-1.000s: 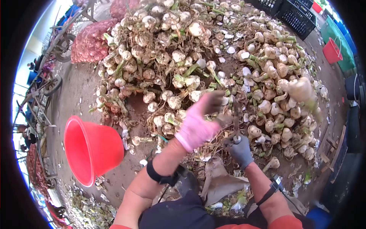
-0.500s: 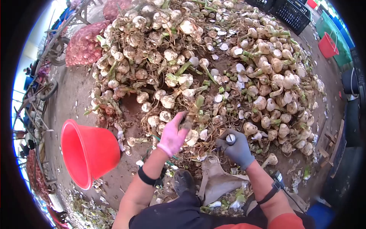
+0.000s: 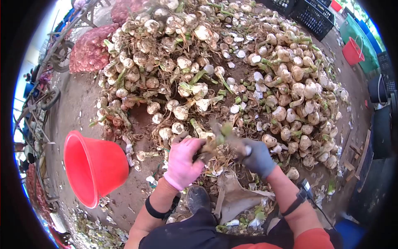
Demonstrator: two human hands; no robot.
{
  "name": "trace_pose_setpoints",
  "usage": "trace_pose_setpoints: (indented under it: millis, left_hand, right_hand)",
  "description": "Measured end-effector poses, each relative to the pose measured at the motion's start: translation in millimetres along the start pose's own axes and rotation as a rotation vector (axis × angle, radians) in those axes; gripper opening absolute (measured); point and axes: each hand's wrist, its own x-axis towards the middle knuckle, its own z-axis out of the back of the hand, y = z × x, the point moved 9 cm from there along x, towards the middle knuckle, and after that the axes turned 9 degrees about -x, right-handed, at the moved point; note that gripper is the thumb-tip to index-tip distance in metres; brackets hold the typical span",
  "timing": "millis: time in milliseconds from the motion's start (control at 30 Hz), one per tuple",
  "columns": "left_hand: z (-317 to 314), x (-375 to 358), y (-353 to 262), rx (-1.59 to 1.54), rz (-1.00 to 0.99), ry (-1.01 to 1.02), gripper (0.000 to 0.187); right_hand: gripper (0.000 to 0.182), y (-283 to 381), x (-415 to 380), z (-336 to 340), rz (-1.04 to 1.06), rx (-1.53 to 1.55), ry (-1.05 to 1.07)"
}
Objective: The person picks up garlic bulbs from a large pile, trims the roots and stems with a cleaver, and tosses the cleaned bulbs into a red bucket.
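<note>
My left hand point(image 3: 184, 162), in a pink glove with dirty dark fingertips, is closed round a garlic bulb point(image 3: 210, 146) with dried roots. Its green stem point(image 3: 226, 129) points up and to the right, smeared by motion. My right hand point(image 3: 258, 157), in a grey glove, is wrapped round a knife point(image 3: 247, 150) whose pale handle end shows at the fingers. The knife's blade is blurred, right beside the stem. Untrimmed garlic point(image 3: 201, 130) lies just beyond my hands in a big heap point(image 3: 166, 62).
A red bucket point(image 3: 112, 162) lies tilted to the left. More garlic point(image 3: 298, 91) is piled at the right, with cut stems and skins between. Red net sacks point(image 3: 92, 49), black crates point(image 3: 313, 18) and another red bucket point(image 3: 353, 50) stand farther back. A cloth point(image 3: 234, 199) lies by my boot point(image 3: 198, 198).
My hands have come together: the right has moved up with the knife to the garlic's stem. My left hand has turned and lowered the bulb slightly.
</note>
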Motion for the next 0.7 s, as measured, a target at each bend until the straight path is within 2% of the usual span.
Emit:
trace_pose_setpoints:
  millis: [33,67,133,167,200,267,333,400,433,467,533,600,667,700]
  left_hand:
    - [6.2,-3.4,-0.5,-0.046,-0.001,-0.029,0.027]
    - [5.5,-4.7,3.1,0.004,-0.013,0.01,0.029]
    - [3.6,-7.3,8.3,-0.038,-0.013,-0.034,0.034]
    - [0.6,0.7,-1.1,0.178,-0.072,-0.003,0.032]
    - [-0.2,7.0,-5.7,0.182,-0.092,-0.007,0.032]
    - [15.5,3.5,-0.3,-0.096,0.026,-0.246,0.031]
    - [22.7,5.4,-3.1,-0.104,-0.015,-0.297,0.029]
    - [9.2,-6.3,37.7,-0.772,0.49,-0.317,0.03]
    - [2.8,-9.6,46.2,-0.97,0.527,-0.303,0.021]
    - [1.3,-12.0,49.5,-0.971,0.525,-0.299,0.021]
    - [-24.8,-21.9,52.2,-1.38,0.635,-0.194,0.027]
    - [-31.2,-27.3,50.2,-1.35,0.673,-0.156,0.034]
    - [-34.1,-30.8,38.8,-0.953,0.698,0.011,0.047]
    - [-40.0,-31.4,43.3,-0.99,0.687,0.038,0.055]
  right_hand:
    - [0.023,-39.6,-2.3,-7.8,-0.267,-0.02,0.129]
    - [0.02,-47.7,-10.6,-5.4,-0.326,0.246,0.024]
    - [0.015,-41.6,-14.4,-7.4,-0.243,0.235,-0.051]
    - [0.015,-35.2,-17.2,-7.7,-0.249,0.236,-0.051]
    - [0.014,-26.7,-11.4,-10.9,-0.251,0.251,0.007]
    - [0.013,-19.5,-11.7,-18.9,-0.259,0.262,0.074]
    - [0.015,-18.1,-9.9,-29.7,-0.3,0.369,0.086]
    - [0.017,-8.2,-10.5,-31.4,-0.325,0.377,0.115]
    - [0.017,0.8,-6.8,-28.0,-0.263,0.392,0.087]
    - [0.017,9.6,-3.1,-23.2,-0.2,0.407,0.057]
    - [0.016,20.4,-0.1,-15.9,-0.171,0.391,0.062]
    - [0.017,34.1,2.9,1.3,-0.121,0.339,0.025]
    - [0.019,42.3,3.3,8.9,-0.081,0.238,0.03]
    - [0.021,49.4,3.2,12.5,-0.032,0.14,0.031]
